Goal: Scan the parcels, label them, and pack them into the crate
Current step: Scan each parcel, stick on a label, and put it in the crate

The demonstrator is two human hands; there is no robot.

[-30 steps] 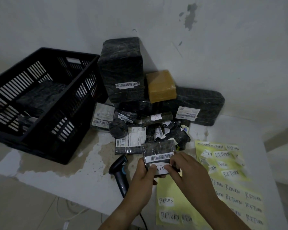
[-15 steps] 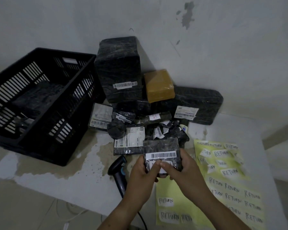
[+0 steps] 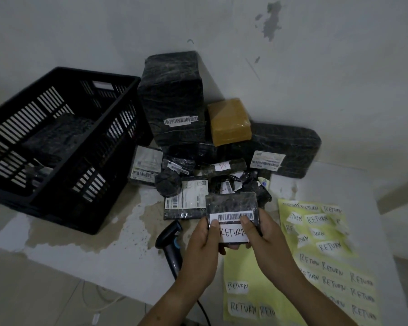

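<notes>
Both hands hold a small black parcel (image 3: pixel 231 203) above the table's front edge. It carries a barcode strip and, below that, a white RETURN label (image 3: pixel 232 232). My left hand (image 3: pixel 204 245) grips its left side, thumb pressing the label's left end. My right hand (image 3: pixel 266 236) grips the right side, thumb on the label's right end. The black slatted crate (image 3: pixel 64 147) stands at the left with a dark parcel (image 3: pixel 57 137) inside. A black barcode scanner (image 3: pixel 171 243) lies on the table just left of my left hand.
A pile of parcels sits against the wall: a tall black one (image 3: pixel 174 100), a brown one (image 3: pixel 230 121), a long black one (image 3: pixel 290 149) and several small ones. Yellow sheets of RETURN labels (image 3: pixel 320 255) lie at the right. The scanner cable hangs off the table's front edge.
The parcel has been lifted slightly and tilted toward me. My right fingers have come off the label, and both thumbs now press its two ends.
</notes>
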